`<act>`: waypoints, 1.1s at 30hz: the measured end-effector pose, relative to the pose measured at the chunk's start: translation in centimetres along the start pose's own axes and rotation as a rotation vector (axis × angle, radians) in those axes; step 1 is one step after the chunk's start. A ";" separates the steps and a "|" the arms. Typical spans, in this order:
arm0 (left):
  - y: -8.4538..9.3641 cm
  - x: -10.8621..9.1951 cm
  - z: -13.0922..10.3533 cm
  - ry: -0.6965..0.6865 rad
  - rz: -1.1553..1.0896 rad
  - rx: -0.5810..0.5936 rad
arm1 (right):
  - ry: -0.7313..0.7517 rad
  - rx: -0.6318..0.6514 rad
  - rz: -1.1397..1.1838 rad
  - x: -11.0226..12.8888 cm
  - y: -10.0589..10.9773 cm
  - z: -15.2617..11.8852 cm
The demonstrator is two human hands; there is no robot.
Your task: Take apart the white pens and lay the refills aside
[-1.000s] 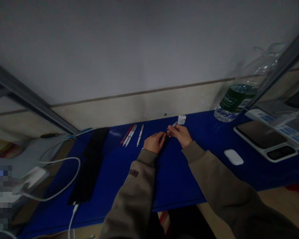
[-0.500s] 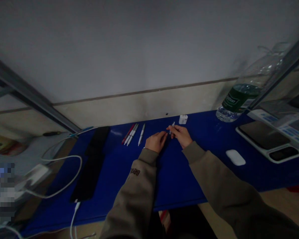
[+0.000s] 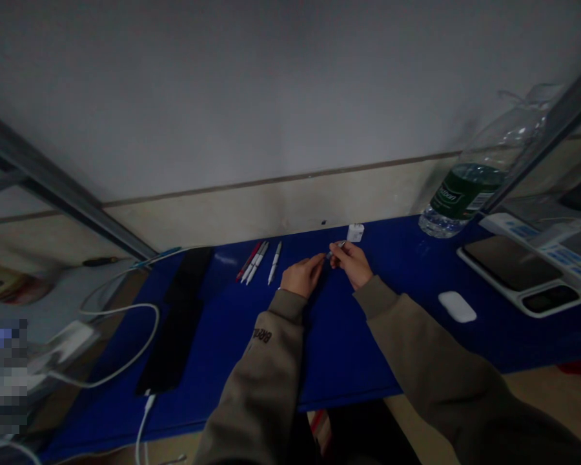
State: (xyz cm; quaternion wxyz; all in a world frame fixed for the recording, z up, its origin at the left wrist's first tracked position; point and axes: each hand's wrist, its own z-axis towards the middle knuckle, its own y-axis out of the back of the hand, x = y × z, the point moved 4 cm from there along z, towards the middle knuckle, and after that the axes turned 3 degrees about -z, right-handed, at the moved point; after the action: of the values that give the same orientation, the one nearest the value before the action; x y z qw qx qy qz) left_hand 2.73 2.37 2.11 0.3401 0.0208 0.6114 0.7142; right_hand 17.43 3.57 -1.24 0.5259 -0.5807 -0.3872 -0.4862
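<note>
A slim, pen-like thing with a shiny, pale end is held between my hands over the blue tabletop. My right hand is closed on it, fingers and thumb pinching its upper part. Against its lower end, the fingertips of my left hand are pressed together; what they grip there is too small to make out. Left of my hands lie a lone white pen, a red pen and white pens side by side. A white charger plug sits just beyond my right hand.
On the right stand a large water bottle and a digital scale, with a white rounded case nearer me. Dark phone-like slabs and a white cable lie left. A wall closes the back.
The pen-like thing has tilted, its pale end leaning further right in my right hand. My left hand has barely moved. The things on the table stay where they were.
</note>
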 end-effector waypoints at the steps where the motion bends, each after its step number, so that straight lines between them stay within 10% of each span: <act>1: 0.0 0.1 0.0 0.005 0.004 0.000 | -0.005 0.012 -0.004 0.0 -0.1 -0.1; 16: 0.1 -0.9 -0.2 -0.052 0.119 0.087 | 0.030 0.255 -0.250 0.9 -1.1 -1.0; 33: -0.1 -0.6 0.2 -0.111 0.010 -0.022 | 0.143 0.181 -0.559 1.0 -0.9 -0.7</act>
State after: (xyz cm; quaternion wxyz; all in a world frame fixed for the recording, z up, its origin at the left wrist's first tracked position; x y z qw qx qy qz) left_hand 3.34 2.28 2.27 0.3703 0.0598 0.5835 0.7203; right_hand 16.69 2.90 -0.10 0.4473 -0.3664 -0.5357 -0.6154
